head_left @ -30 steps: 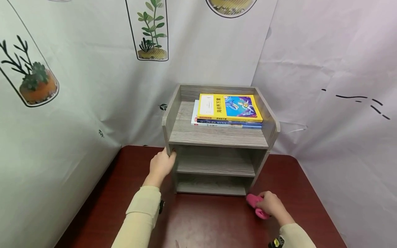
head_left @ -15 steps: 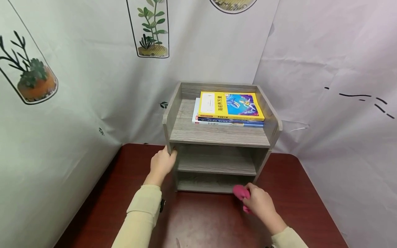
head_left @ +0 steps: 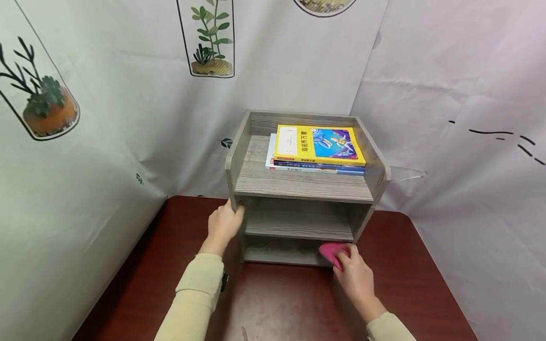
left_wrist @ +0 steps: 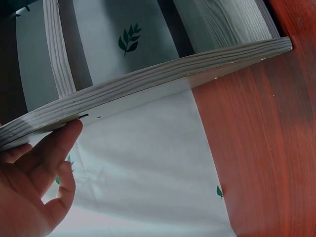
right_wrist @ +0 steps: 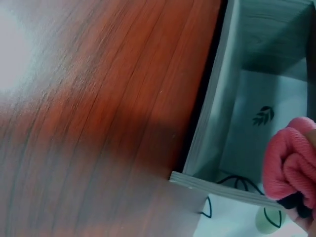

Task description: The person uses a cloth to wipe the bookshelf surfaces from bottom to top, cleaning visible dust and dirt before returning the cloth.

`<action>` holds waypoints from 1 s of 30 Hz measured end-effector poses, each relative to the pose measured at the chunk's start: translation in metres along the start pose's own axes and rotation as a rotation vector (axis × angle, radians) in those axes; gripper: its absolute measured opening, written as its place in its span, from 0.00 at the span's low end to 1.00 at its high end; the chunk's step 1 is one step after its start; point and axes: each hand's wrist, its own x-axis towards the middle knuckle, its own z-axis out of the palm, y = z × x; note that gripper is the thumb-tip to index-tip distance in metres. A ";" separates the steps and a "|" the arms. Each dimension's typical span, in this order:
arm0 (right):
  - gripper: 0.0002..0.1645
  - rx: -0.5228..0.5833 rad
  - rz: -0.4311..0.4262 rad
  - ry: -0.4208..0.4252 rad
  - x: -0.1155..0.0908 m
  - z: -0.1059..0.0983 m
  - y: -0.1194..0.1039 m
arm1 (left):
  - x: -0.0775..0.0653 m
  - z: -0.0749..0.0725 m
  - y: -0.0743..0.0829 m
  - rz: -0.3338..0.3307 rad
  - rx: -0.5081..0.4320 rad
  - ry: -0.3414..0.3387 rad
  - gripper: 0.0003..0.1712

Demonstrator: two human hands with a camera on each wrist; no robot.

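A grey wood-grain shelf unit stands on the red-brown table. My left hand holds its left side panel beneath the top tier, the thumb at the panel's front edge. In the left wrist view, fingertips of that hand touch the panel's outer face. A folded pink cloth is gripped in my right hand at the right end of the bottom compartment's opening. The right wrist view shows the bunched cloth overlapping the compartment, with most of the hand out of frame.
Several books, a yellow-covered book uppermost, lie stacked on the top tier. A middle shelf board divides the space below. White patterned curtain hangs behind and along both sides of the table.
My right hand has carried the pink cloth leftward and up, from the table by the unit's lower right corner to the bottom compartment's opening. The left hand keeps its hold.
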 end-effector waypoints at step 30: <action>0.20 -0.080 -0.144 0.335 0.008 0.026 0.012 | 0.000 0.002 -0.002 0.015 0.011 0.029 0.19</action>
